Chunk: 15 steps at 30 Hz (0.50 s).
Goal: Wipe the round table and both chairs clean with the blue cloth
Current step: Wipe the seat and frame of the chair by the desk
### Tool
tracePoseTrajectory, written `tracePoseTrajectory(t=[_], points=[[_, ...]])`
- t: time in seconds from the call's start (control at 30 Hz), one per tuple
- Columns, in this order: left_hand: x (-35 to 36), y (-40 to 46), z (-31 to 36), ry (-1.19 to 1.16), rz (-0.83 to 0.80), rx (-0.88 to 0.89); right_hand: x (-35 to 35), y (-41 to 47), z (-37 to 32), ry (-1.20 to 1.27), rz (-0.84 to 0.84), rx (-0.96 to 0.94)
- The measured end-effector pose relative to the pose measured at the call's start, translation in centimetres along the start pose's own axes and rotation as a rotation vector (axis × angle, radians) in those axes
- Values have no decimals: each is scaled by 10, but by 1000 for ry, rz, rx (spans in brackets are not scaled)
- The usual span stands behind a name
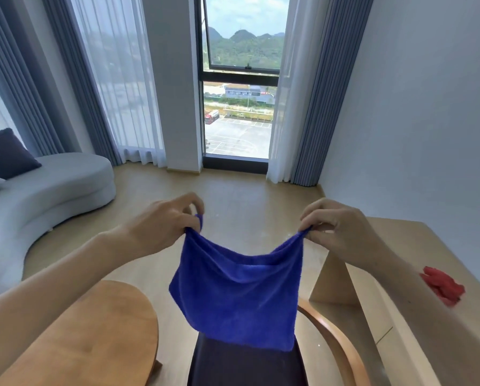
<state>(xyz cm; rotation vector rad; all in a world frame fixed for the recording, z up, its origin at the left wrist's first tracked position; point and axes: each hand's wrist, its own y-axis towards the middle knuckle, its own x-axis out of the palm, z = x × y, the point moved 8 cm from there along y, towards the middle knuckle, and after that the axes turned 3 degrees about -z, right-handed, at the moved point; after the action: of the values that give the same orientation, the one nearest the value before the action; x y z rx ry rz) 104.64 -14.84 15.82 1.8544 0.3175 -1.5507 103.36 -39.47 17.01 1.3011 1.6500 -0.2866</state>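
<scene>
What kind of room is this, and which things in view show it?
Probably a living room or hotel lounge on a high floor. A curved grey sofa stands at the left, a round wooden table and a chair are close by, and a tall curtained window overlooks a car park.

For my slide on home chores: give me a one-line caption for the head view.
Both hands, left and right, hold a blue cloth by its top corners above a chair beside the round table.
</scene>
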Motion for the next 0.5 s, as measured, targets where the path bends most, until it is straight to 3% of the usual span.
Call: tracePoseTrajectory(t=[0.2,0.37,0.5], points=[[-9,44,51,-268,138,192,30,38,-45,126,-108,-217],[-22,47,51,-302,199,190,31,36,-42,296,-221,-205],[-20,48,52,-332,200,181,41,35,-46,278,-329,-184]])
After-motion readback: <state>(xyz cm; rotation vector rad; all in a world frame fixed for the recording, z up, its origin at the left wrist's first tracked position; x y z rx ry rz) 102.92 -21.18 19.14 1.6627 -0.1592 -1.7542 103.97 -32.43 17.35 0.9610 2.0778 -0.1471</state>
